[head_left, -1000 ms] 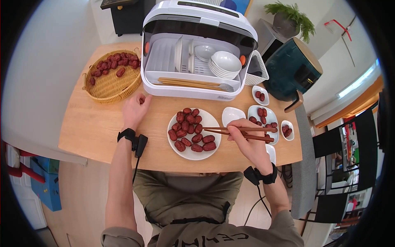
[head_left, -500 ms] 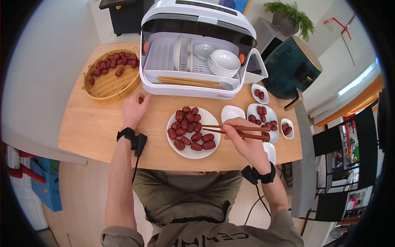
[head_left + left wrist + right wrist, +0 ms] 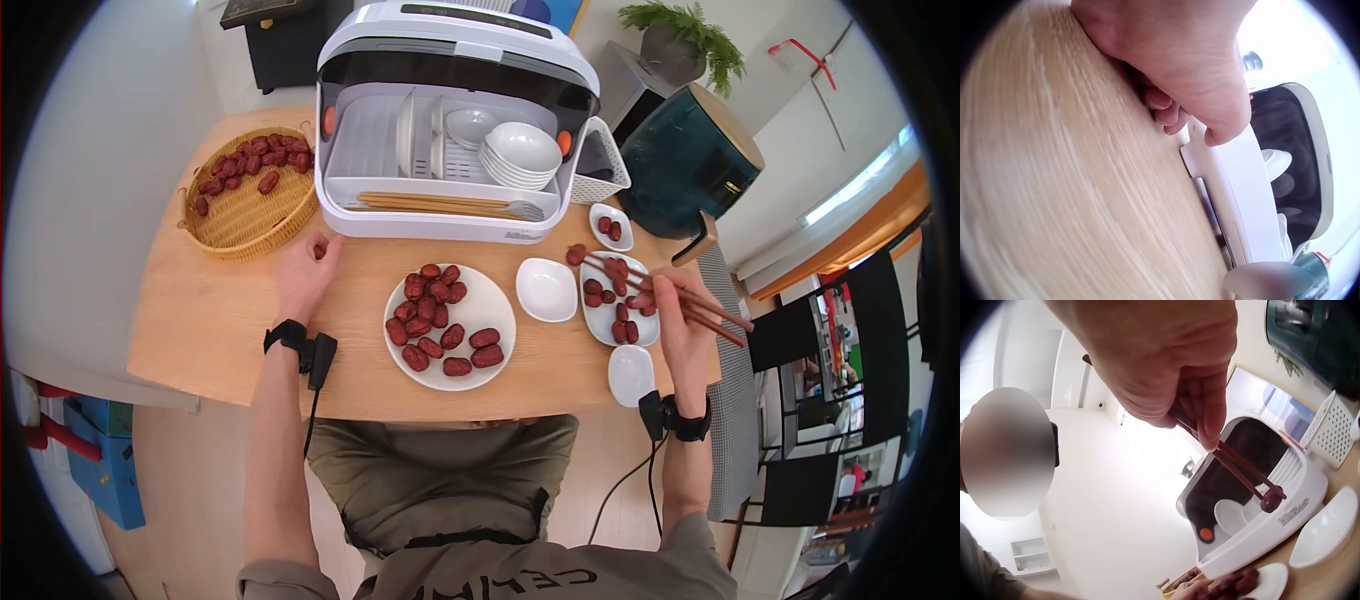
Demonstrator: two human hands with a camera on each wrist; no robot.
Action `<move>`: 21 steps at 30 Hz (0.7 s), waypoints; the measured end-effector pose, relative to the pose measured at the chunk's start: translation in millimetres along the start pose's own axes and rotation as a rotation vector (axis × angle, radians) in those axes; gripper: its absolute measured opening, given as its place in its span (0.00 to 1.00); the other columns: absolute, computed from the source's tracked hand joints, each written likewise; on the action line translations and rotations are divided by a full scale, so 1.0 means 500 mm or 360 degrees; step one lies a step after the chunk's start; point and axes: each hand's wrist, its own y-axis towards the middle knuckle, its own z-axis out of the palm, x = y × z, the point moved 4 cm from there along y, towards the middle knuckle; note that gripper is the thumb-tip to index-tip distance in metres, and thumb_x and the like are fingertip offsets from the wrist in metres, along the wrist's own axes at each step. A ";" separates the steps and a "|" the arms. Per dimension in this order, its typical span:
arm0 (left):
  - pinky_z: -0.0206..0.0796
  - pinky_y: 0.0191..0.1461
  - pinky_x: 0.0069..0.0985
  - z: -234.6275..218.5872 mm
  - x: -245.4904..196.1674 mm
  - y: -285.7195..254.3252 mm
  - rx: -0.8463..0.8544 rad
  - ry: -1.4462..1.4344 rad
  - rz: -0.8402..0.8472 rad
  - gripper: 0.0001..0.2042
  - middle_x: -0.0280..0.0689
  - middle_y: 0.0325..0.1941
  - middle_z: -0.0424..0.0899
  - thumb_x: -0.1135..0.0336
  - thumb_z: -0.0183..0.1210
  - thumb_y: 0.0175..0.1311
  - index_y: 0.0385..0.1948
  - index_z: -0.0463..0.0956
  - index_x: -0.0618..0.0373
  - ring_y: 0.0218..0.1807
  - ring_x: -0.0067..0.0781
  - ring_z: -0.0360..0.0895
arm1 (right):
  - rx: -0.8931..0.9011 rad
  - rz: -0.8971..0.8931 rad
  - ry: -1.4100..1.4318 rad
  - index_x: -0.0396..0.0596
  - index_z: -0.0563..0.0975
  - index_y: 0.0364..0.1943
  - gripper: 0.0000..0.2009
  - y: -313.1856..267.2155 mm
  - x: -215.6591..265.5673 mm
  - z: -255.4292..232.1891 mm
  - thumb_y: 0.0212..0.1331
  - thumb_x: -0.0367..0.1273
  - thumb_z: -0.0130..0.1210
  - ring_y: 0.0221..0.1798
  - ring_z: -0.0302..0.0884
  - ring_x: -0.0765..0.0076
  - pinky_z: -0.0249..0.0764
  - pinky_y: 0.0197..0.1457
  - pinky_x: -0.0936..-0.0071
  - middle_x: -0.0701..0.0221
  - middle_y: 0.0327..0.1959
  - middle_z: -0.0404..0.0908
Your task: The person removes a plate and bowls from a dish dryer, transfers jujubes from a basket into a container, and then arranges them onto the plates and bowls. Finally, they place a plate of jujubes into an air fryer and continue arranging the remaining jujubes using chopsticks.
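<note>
My right hand (image 3: pixel 685 325) grips dark red-brown chopsticks (image 3: pixel 1242 469), with a date (image 3: pixel 1271 500) pinched at their tips. In the head view that date (image 3: pixel 576 254) hangs by the upper left corner of a white dish (image 3: pixel 592 322) holding several dates. More dates (image 3: pixel 457 367) sit on the round white plate (image 3: pixel 493 310), mostly its left and lower part. My left hand (image 3: pixel 308 275) rests on the table left of the plate; in the left wrist view this hand (image 3: pixel 1172 62) has loosely curled fingers and grips nothing.
A wicker basket (image 3: pixel 240 215) of dates stands at the left, beside a white dish cabinet (image 3: pixel 440 222). Two small white dishes (image 3: pixel 547 290) (image 3: pixel 631 376) hold nothing; another small dish (image 3: pixel 600 213) holds dates. A green appliance (image 3: pixel 680 160) stands back right.
My right hand has moved right from the round plate to the small dishes, with a date now in the chopsticks. The left hand stays on the table; the head view has shifted slightly.
</note>
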 end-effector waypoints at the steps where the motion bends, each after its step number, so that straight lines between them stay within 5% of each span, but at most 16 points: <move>1: 0.68 0.36 0.36 0.002 0.003 0.000 0.0006 0.0000 -0.0005 0.22 0.45 0.25 0.82 0.48 0.56 0.61 0.29 0.79 0.63 0.30 0.45 0.80 | -0.0068 0.0020 0.0009 0.36 0.77 0.39 0.08 0.012 -0.021 -0.028 0.66 0.29 0.53 0.33 0.82 0.75 0.77 0.36 0.80 0.65 0.31 0.83; 5: 0.68 0.35 0.35 0.004 0.007 0.002 -0.0014 0.0032 0.0010 0.21 0.45 0.24 0.81 0.48 0.57 0.61 0.28 0.78 0.63 0.29 0.44 0.79 | -0.0211 -0.0118 -0.0195 0.36 0.77 0.39 0.10 0.085 -0.085 -0.090 0.66 0.32 0.54 0.33 0.82 0.75 0.78 0.36 0.80 0.65 0.31 0.83; 14: 0.68 0.34 0.34 -0.001 0.002 -0.001 -0.0102 0.0057 0.0068 0.21 0.44 0.22 0.81 0.49 0.59 0.60 0.27 0.79 0.63 0.26 0.42 0.79 | -0.0178 0.0056 -0.0477 0.40 0.78 0.40 0.11 0.144 -0.175 -0.081 0.66 0.36 0.54 0.30 0.81 0.76 0.75 0.35 0.78 0.67 0.28 0.82; 19: 0.69 0.34 0.34 0.000 0.003 0.001 -0.0093 0.0092 0.0058 0.21 0.43 0.22 0.81 0.48 0.59 0.60 0.26 0.78 0.63 0.27 0.42 0.79 | -0.0126 -0.0093 -0.0132 0.38 0.78 0.40 0.10 0.083 -0.108 -0.032 0.66 0.33 0.54 0.32 0.79 0.78 0.75 0.34 0.81 0.69 0.30 0.83; 21: 0.69 0.34 0.34 -0.002 -0.001 0.000 -0.0077 0.0148 0.0044 0.21 0.43 0.22 0.81 0.48 0.58 0.60 0.25 0.79 0.62 0.27 0.43 0.80 | -0.0021 0.0094 0.0148 0.37 0.79 0.38 0.06 0.032 -0.037 0.020 0.65 0.28 0.54 0.34 0.79 0.77 0.75 0.37 0.80 0.67 0.34 0.83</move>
